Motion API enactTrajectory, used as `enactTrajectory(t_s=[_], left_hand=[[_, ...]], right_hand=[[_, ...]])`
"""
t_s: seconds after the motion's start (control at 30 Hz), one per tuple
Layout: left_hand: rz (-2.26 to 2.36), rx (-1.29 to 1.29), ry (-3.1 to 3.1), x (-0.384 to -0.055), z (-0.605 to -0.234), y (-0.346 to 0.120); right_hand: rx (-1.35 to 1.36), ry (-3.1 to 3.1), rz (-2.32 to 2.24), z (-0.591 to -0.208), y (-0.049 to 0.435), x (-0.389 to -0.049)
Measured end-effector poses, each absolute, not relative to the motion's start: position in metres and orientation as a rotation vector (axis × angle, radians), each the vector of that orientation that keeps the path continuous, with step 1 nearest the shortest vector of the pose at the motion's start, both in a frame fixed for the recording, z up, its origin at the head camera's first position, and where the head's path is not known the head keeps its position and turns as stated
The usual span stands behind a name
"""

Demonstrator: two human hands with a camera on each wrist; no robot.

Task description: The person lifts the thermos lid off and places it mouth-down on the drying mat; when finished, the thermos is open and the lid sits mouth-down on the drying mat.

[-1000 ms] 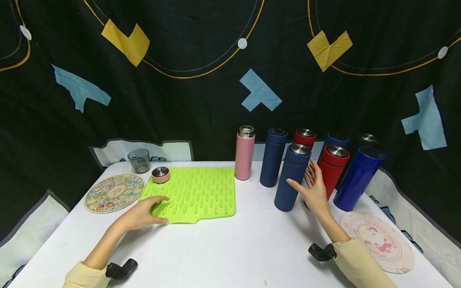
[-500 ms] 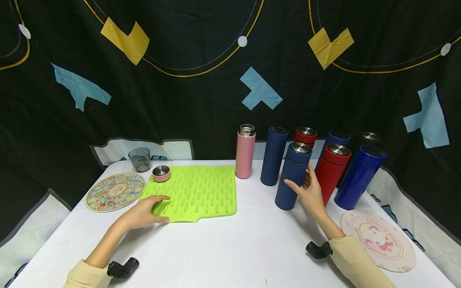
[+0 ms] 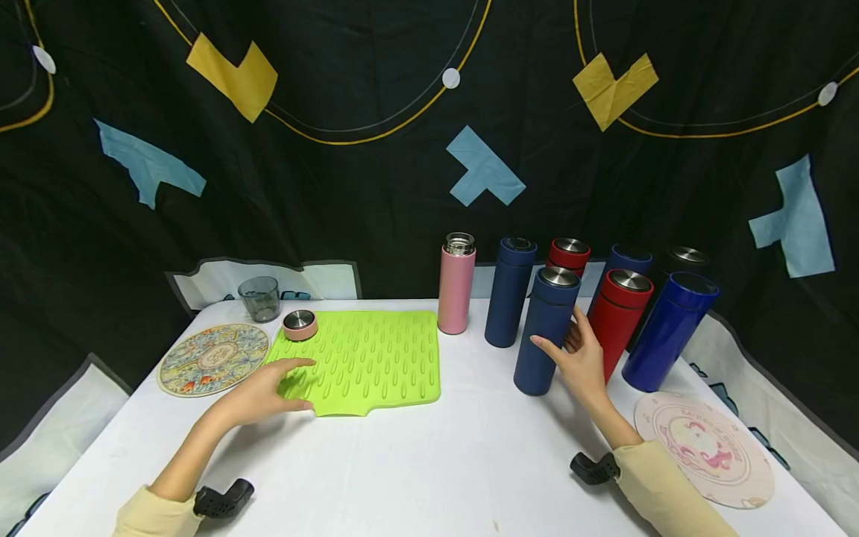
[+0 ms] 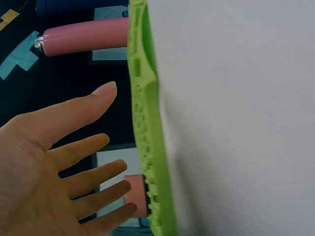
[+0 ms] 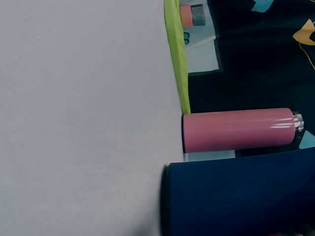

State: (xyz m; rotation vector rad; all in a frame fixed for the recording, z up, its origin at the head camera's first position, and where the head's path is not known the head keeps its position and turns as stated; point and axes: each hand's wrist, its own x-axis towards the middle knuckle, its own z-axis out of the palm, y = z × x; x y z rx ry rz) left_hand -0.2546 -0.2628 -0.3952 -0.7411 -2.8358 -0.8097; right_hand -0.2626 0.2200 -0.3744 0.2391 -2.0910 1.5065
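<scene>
"Right hand (image 3: 582, 367)?"
"Mine: grasping one steel-topped navy bottle (image 3: 545, 328), upright, left of the nearer red bottle (image 3: 619, 317), right side of the tabletop (image 3: 429, 477)."
"Left hand (image 3: 258, 394)?"
"Mine: released, fingers spread, beside the near left edge of one green mat (image 3: 376, 358); one pink lid (image 3: 299, 328), mat's far left."

I see the bare right hand (image 3: 581, 365) closer around the silver-topped, matte navy cylindrical bottle (image 3: 546, 317) now. The left hand (image 3: 258, 395) has shifted slightly.
</scene>
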Motion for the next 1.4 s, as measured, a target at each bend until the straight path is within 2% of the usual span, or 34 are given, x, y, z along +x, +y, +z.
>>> enactTrajectory(t_s=[0.4,0.87,1.07,1.4], left_hand=[[-0.791,-0.716,-2.676,-0.25,-0.349,-0.225],[-0.907,-0.953,-2.392,-0.235,-0.296,-0.153],[-0.934,-0.997,-2.31,-0.227,-0.288,-0.139],[-0.963,-1.104,-2.292,-0.218,-0.296,-0.127]], right_hand=[[0.243,-2.122,1.46,-0.367,0.22,-0.267],[0.671,-2.16,1.258,-0.334,0.172,-0.249],[0.841,-2.17,1.037,-0.327,0.158,-0.242],[0.952,-2.242,0.709,-0.327,0.15,-0.23]])
